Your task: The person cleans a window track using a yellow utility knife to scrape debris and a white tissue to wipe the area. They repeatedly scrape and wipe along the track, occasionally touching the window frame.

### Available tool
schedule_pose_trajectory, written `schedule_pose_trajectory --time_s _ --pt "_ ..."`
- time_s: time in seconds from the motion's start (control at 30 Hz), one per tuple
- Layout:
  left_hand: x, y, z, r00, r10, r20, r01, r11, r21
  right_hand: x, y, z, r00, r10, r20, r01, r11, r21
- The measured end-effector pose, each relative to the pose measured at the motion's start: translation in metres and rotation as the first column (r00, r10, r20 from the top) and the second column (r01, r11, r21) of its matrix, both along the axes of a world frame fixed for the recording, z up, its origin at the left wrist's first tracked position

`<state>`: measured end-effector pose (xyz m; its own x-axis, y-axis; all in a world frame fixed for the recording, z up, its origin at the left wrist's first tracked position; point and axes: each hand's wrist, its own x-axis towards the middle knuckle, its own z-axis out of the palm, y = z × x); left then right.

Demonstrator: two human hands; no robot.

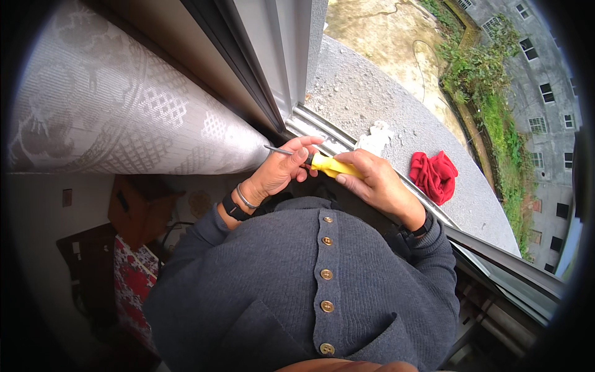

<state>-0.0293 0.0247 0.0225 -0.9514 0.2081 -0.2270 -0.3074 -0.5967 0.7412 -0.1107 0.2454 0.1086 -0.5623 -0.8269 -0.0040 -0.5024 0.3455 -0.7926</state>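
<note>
A yellow-handled tool that looks like a screwdriver [331, 165] lies crosswise in front of my body. My right hand [383, 183] grips the yellow handle from the right side. At the other end, my left hand [281, 169] has its thumb across the dark shaft, close to the black collar, with the index finger stretched out. The shaft's thin tip points left, past the left thumb. Just beyond both hands runs the metal window track [327, 138]. A crumpled white cloth or tissue [377, 135] sits past the track, partly behind my right hand.
On the rough grey outer ledge [344, 88] lie a bunched red cloth [433, 176] and scattered grit. A patterned pale curtain [139, 107] bulges at left beside the window frame [260, 51]. Low on the left stands a brown wooden box [139, 204]. Outside, the ground drops away.
</note>
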Motion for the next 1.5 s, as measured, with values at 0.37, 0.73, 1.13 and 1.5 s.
schedule_pose_trajectory --time_s 0.37,0.73,1.13,1.5 --pt "0.001 -0.011 -0.005 0.998 -0.006 -0.055 -0.026 0.821 -0.571 0.013 0.022 -0.006 0.955 -0.193 -0.224 0.211 0.976 0.06" --pt "-0.033 -0.003 0.006 0.953 -0.3 -0.025 -0.059 -0.105 -0.993 0.018 0.067 -0.024 0.927 -0.312 -0.21 0.351 0.919 0.181" --pt "-0.046 -0.003 -0.004 0.902 -0.43 0.018 -0.083 -0.215 -0.973 0.031 0.045 -0.057 0.878 -0.364 -0.312 0.388 0.922 0.017" --pt "-0.044 -0.007 -0.009 0.916 -0.392 -0.08 -0.115 -0.067 -0.991 0.024 0.037 -0.074 0.904 -0.367 -0.217 0.367 0.929 -0.04"
